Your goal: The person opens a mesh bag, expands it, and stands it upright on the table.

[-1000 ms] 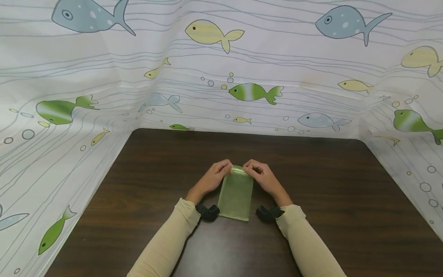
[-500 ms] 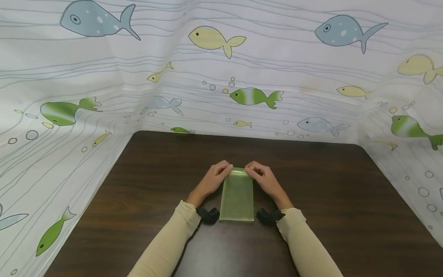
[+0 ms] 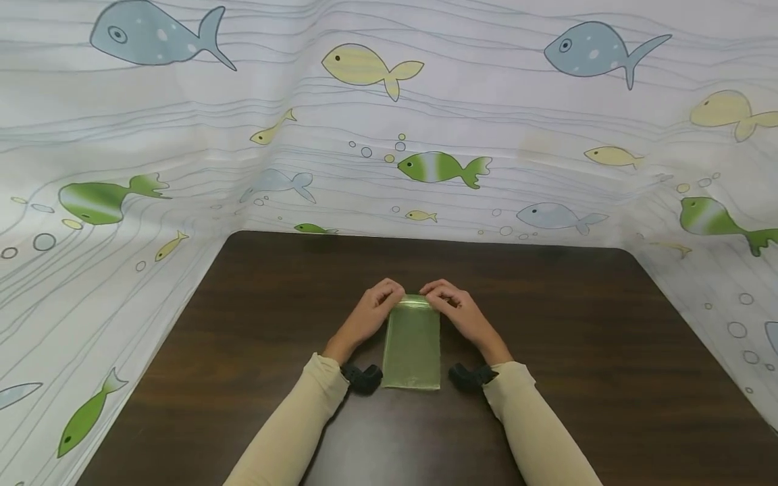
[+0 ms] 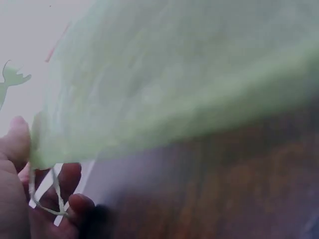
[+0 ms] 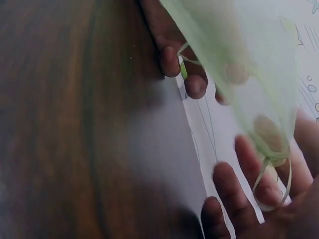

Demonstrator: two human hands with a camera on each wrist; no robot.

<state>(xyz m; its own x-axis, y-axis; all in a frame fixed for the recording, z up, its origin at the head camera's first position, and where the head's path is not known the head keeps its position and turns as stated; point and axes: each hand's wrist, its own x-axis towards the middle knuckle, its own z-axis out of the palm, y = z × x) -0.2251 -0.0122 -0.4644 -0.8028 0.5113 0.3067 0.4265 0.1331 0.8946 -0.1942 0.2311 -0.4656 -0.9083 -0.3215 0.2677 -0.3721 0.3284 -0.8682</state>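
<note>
A sheer light-green drawstring pouch (image 3: 412,351) hangs flat between both hands in the head view, its cinch band at the top. My left hand (image 3: 371,310) pinches its upper left corner, and my right hand (image 3: 457,310) pinches the upper right. Up close in the left wrist view, the blurred pouch fabric (image 4: 164,89) spans the frame, and a thin cord loop (image 4: 61,199) dangles by the left fingers. The right wrist view has my right hand (image 5: 269,194) at a gathered corner, with another cord loop (image 5: 256,186) below it. Left fingertips (image 5: 195,87) show beyond the pouch.
The dark brown wooden table (image 3: 243,337) lies beneath. A white cloth (image 3: 340,148) printed with fish surrounds its back and sides. Each wrist carries a black camera mount, the left one (image 3: 363,380) and the right one (image 3: 468,378) on either side of the pouch's lower end.
The pouch's lower edge has gone from slanted to nearly level. Both hands keep their hold at the top corners, the right fingertips slightly closer to the left. The head view has shifted a little.
</note>
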